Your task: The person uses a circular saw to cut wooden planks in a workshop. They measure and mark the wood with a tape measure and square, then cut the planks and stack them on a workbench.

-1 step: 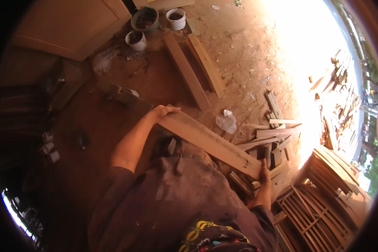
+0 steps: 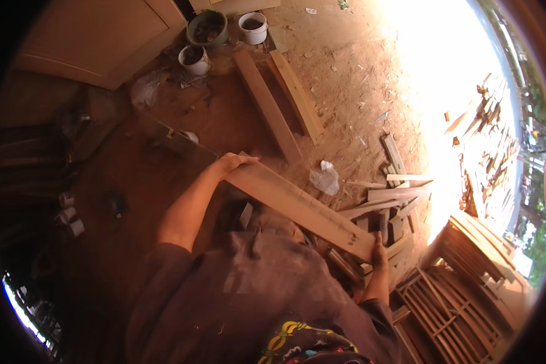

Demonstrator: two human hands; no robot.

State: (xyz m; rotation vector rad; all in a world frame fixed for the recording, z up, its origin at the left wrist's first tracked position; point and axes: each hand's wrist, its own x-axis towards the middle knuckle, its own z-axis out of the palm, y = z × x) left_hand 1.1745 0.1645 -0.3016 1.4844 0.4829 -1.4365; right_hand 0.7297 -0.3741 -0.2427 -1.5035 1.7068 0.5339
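Observation:
A long wooden plank (image 2: 303, 209) lies slantwise before my body, running from the upper left down to the right. Dark marks streak its upper edge, and small dark spots show near its right end. My left hand (image 2: 233, 162) is closed over it, fingers across the top edge. Past that hand, a board in shade continues up and left; whether it is the same piece I cannot tell. At the lower right end, my right hand (image 2: 379, 253) grips the plank, its fingers partly hidden.
Two boards (image 2: 268, 103) lie on the dirt floor ahead, below several buckets (image 2: 253, 28). A crumpled clear plastic bag (image 2: 326, 178) is beside a heap of wood offcuts (image 2: 397, 194). Slatted wooden frames (image 2: 449, 309) stand at the lower right; a large panel (image 2: 97, 39) is at upper left.

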